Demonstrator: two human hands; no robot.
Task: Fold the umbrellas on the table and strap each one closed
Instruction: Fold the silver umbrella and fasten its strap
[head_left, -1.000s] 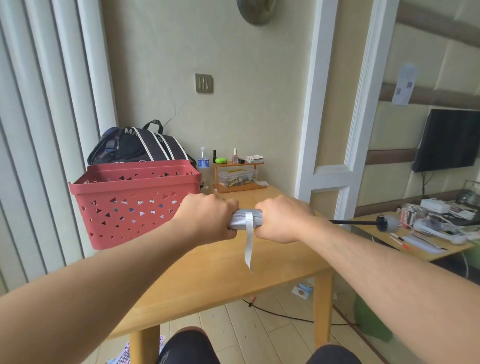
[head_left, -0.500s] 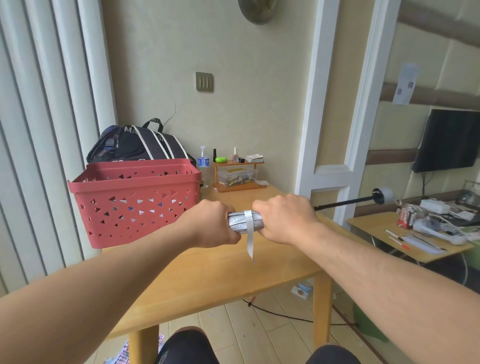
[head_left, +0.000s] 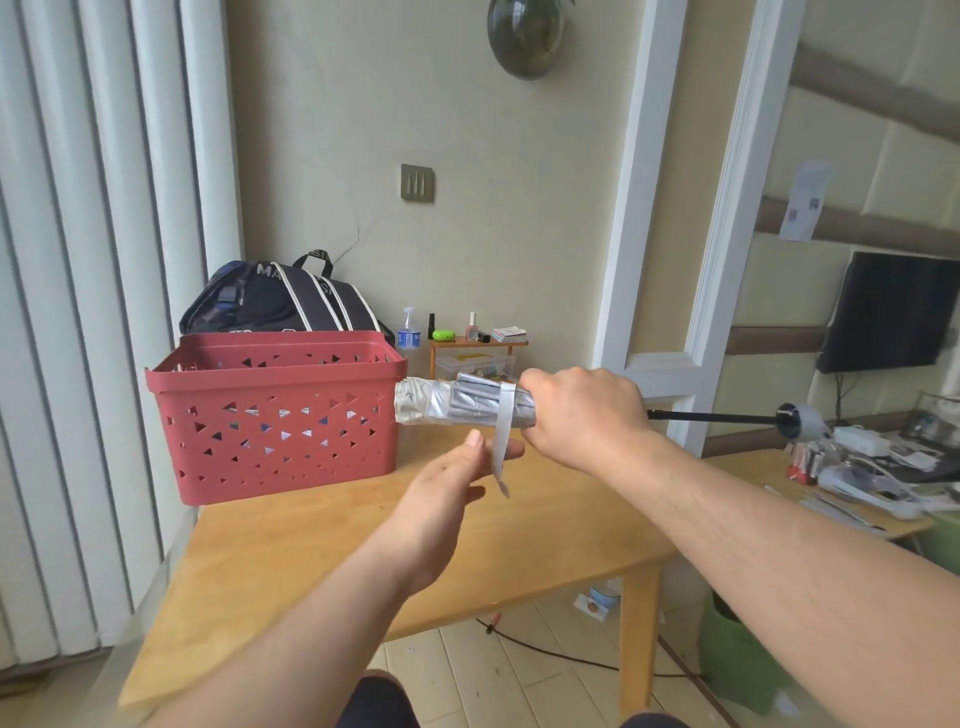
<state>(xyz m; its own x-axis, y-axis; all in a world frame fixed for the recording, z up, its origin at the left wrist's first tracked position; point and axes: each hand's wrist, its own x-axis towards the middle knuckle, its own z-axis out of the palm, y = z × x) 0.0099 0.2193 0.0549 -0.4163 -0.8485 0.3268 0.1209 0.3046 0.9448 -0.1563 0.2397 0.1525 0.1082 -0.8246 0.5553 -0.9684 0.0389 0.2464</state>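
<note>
At the far left I see pale vertical blinds; next comes a red basket with triangle cut-outs, standing on the back left of a wooden table, with a dark bag behind it against the wall; just right of the basket, raised above the table and lying roughly level, is the umbrella, its silver cloth gathered into a roll, the blunt end almost meeting the basket's rim; a pale strap hangs loose from the roll, so the roll is not yet fastened; my left hand is below it, palm open, fingers spread and holding nothing, the fingertips just at the dangling strap; whether they touch it I cannot tell; my right hand is closed firmly round the roll beside the strap, and the dark shaft runs out to the right, ending in a grey handle above a cluttered side table. To do this step well, I judge I should keep the right fist tight so the folds do not spring open; pinch the strap near its free end with the left thumb and forefinger; draw it snugly round the roll in the direction the folds lie; then press its end flat onto its fastening patch, which I cannot see from here.
</note>
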